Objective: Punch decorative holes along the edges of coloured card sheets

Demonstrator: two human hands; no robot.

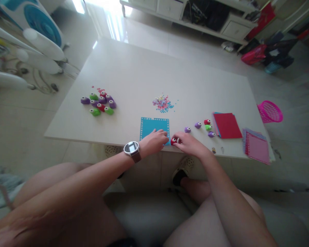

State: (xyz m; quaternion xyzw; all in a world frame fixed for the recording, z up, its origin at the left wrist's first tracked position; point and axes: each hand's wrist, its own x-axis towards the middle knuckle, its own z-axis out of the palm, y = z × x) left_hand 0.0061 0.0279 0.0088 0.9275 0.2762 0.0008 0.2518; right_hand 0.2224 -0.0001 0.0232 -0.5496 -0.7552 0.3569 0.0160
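Observation:
A square sheet of blue paper (150,126) lies at the table's front edge, with small punched holes lining its left, top and right sides. My left hand (157,140), with a watch on the wrist, is closed over the sheet's lower right part and hides some of it. A small red paper punch (173,141) is at the sheet's lower right edge, gripped in the fingers of my right hand (186,143). Just beyond that hand stands a purple punch (187,129). Whether the punch's slot is around the paper edge is hard to make out.
Behind the sheet is a pile of coloured paper bits (163,104). Several more punches (102,100) cluster at the left. To the right lie red paper sheets (228,126) and punched pink sheets (258,147). A pink basket (271,111) stands past the table's right edge.

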